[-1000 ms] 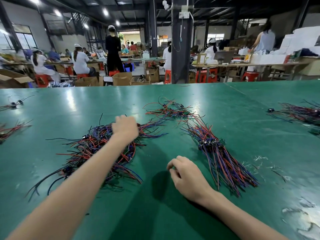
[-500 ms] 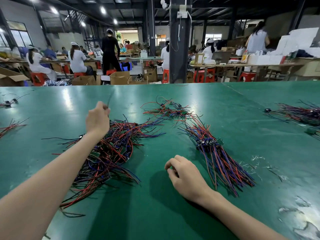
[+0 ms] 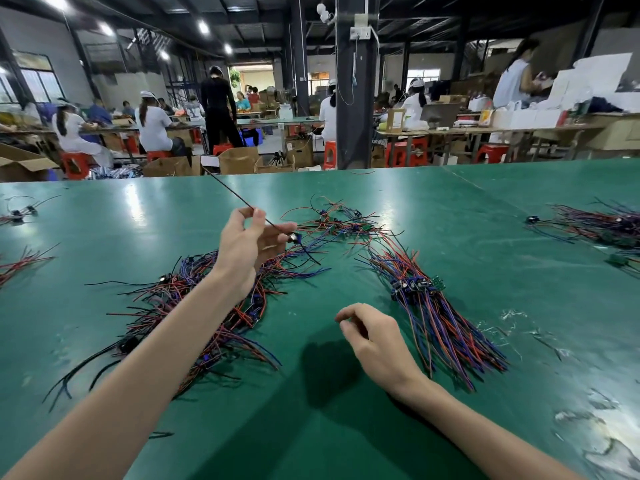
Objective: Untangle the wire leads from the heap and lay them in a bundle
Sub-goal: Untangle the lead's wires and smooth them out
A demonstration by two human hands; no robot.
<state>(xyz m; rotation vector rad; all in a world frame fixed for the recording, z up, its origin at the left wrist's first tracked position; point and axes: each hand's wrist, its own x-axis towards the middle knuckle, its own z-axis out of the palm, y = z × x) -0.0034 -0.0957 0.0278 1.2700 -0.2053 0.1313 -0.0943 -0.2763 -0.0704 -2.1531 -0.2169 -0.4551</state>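
Wire is spread all over the green table (image 3: 450,209). A loose heap (image 3: 194,306) of red, blue and black leads lies on the left, a straightened bundle (image 3: 436,317) lies to its right, and a thinner tangle (image 3: 339,223) sits farther back between the two. The left hand (image 3: 249,244) is raised above the far end of the heap. Its thumb and forefinger pinch one dark lead (image 3: 235,195), which sticks up stiffly and away to the left, and the other fingers are loosely spread below it. A small black plug (image 3: 293,238) sits at the lower end by the fingertips, and its tail droops toward the heap. I cannot tell whether that tail is clear of the strands beneath. The right hand (image 3: 374,334) hovers low over the table between heap and bundle, fingers loosely curled, with nothing visible in them.

From where I stand, the risk is a snag. If the tail is caught under a neighbour, carrying the lead across would drag a clump along and scatter the heap, or pull strands over the neat bundle. The pinch looks light, so a hard tug could slip the lead free. Laid down crooked, with its plug away from the others, it would spoil the bundle's order.
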